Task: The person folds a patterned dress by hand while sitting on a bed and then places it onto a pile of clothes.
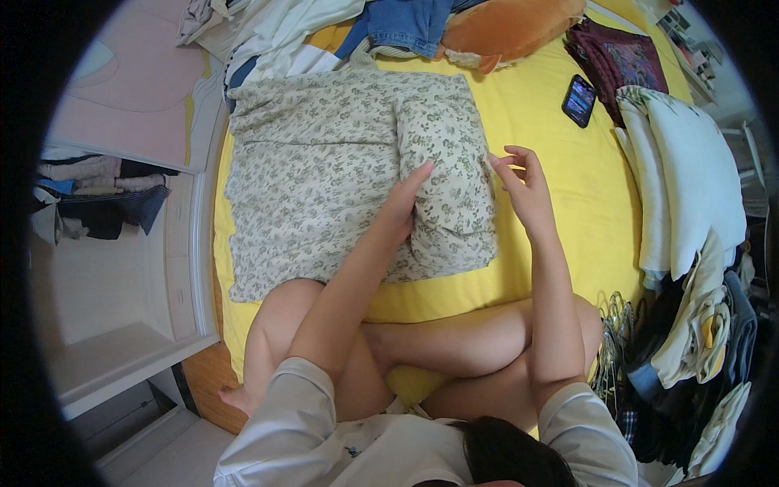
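Note:
A pale quilt or thick cloth with a small grey-green floral print [310, 201] lies spread before my crossed legs. Its right part is folded over into a thick, padded band [453, 134]. My left hand [409, 204] grips the band's left edge, thumb on top and fingers tucked down out of sight beside the fold. Just off the band's right side, my right hand [524, 182] is raised with its fingers apart. Its index fingertip is at the cloth's edge; whether it touches, I cannot tell.
The bed has a yellow sheet [566, 201]. Around me are a phone [579, 101], folded maroon cloth [633, 61], folded white bedding [694, 176], wire hangers [613, 341], piled clothes [694, 341], an orange plush [511, 30], jeans [408, 27] and an open wardrobe [103, 274].

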`<move>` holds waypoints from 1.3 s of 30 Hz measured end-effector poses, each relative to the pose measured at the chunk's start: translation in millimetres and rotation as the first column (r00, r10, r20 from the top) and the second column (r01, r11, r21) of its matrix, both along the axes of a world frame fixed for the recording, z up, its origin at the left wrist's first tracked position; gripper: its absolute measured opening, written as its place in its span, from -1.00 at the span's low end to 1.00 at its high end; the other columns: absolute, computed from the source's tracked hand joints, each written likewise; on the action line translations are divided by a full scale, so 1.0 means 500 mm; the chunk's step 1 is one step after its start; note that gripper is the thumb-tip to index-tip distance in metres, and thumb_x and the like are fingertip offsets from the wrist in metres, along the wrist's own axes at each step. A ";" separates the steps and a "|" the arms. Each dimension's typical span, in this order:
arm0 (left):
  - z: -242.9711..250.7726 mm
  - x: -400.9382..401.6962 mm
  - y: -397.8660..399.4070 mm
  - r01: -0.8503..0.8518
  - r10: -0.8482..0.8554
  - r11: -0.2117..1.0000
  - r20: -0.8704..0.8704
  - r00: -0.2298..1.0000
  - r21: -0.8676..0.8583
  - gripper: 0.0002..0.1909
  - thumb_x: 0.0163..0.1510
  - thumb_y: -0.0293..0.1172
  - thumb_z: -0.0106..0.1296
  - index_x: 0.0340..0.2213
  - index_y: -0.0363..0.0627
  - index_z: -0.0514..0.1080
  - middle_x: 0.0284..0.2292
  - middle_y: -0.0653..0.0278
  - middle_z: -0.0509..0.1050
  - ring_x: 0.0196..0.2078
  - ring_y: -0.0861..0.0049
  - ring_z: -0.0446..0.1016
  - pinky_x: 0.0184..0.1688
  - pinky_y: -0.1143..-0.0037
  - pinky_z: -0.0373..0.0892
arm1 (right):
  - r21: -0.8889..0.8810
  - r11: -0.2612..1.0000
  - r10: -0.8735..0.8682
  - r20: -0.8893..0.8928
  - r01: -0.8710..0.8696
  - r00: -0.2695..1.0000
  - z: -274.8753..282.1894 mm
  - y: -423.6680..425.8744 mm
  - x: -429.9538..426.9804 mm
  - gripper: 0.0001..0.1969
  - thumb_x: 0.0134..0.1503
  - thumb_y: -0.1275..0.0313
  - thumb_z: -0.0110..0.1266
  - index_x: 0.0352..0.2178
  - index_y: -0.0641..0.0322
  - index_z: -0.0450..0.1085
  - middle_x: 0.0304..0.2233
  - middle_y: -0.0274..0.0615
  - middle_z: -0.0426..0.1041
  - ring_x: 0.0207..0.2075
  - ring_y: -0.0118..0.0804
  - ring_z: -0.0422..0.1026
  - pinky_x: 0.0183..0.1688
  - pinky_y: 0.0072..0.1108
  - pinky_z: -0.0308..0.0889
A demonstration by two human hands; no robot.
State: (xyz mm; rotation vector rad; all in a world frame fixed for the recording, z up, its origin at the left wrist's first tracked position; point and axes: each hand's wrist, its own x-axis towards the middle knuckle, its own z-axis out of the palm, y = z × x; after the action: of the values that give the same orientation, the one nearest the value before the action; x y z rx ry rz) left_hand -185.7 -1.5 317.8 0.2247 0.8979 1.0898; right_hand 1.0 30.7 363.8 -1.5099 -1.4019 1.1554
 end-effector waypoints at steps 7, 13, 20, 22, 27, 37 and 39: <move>0.044 0.062 -0.012 0.160 -0.160 0.987 -0.089 0.983 -0.008 -0.43 0.13 -0.05 -0.26 0.05 -0.21 0.13 -0.06 0.17 0.34 -0.06 0.44 0.36 -0.02 0.49 0.29 | -0.148 0.989 -0.018 -0.033 0.013 0.999 0.052 0.007 0.044 -0.37 0.04 0.02 0.00 0.03 0.19 0.11 -0.15 -0.18 0.29 -0.17 -0.38 0.31 -0.15 -0.51 0.25; -0.035 0.182 0.039 0.282 0.012 0.793 -0.476 0.879 0.540 -0.39 0.18 -0.06 -0.32 0.16 -0.12 -0.07 0.10 0.14 0.09 0.13 0.43 0.11 0.10 0.49 0.13 | -0.208 0.978 -0.001 -0.151 -0.031 0.989 0.050 0.021 0.136 -0.26 0.05 -0.02 -0.04 0.09 0.31 0.02 -0.18 -0.06 0.35 -0.17 -0.30 0.32 -0.08 -0.60 0.20; -0.037 0.277 0.061 -0.120 0.257 0.962 -0.667 0.699 0.245 -0.32 -0.11 -0.20 0.19 -0.09 -0.43 0.15 -0.10 -0.08 0.25 -0.10 0.42 0.31 -0.12 0.50 0.29 | -0.173 0.978 -0.037 0.407 0.117 0.913 0.015 0.016 0.227 -0.16 -0.02 -0.03 0.02 0.09 0.43 -0.03 -0.01 0.28 0.22 0.05 0.05 0.23 0.06 -0.43 0.13; -0.020 0.277 0.061 -0.005 0.111 0.969 -0.419 0.901 0.246 -0.40 -0.10 -0.21 0.19 -0.19 -0.49 0.24 -0.27 0.05 0.43 -0.25 0.46 0.41 -0.19 0.54 0.32 | -0.250 0.964 0.023 0.408 0.088 0.913 0.018 0.007 0.231 -0.20 0.00 0.04 0.02 0.10 0.42 -0.03 -0.01 0.29 0.22 0.04 0.06 0.24 0.06 -0.41 0.14; -0.024 0.316 0.085 0.050 0.117 0.956 -0.534 0.838 0.288 -0.53 -0.04 -0.27 0.12 -0.20 -0.42 0.30 -0.26 0.08 0.44 -0.23 0.50 0.41 -0.19 0.56 0.33 | -0.258 0.965 0.062 0.410 0.050 0.910 0.038 0.005 0.225 -0.22 0.00 0.07 0.02 0.09 0.44 -0.01 -0.01 0.28 0.22 0.04 0.05 0.25 0.06 -0.40 0.15; 0.017 0.429 0.150 0.028 0.026 0.929 -0.141 0.990 0.369 -0.69 0.04 -0.44 -0.06 -0.15 -0.27 0.32 -0.24 0.22 0.44 -0.20 0.55 0.40 -0.16 0.56 0.31 | -0.108 0.969 -0.179 0.317 0.223 0.931 0.008 0.031 0.271 -0.24 0.12 -0.09 -0.33 0.07 0.47 0.03 -0.01 0.34 0.19 0.07 0.12 0.18 0.09 -0.36 0.08; 0.018 0.455 0.161 0.053 0.081 0.871 -0.249 0.965 0.489 -0.67 0.02 -0.39 -0.09 -0.17 -0.32 0.30 -0.24 0.13 0.42 -0.20 0.46 0.39 -0.14 0.52 0.29 | -0.089 0.966 -0.204 0.322 0.244 0.925 0.001 0.038 0.280 -0.21 0.13 -0.13 -0.38 0.07 0.48 0.02 0.01 0.35 0.16 0.08 0.13 0.16 0.10 -0.35 0.07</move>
State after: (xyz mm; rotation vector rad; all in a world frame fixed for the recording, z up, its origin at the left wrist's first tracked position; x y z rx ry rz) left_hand 41.7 78.9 326.8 0.8062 0.8394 1.3128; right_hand 140.8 49.6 364.2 -1.9558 -1.3290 0.9069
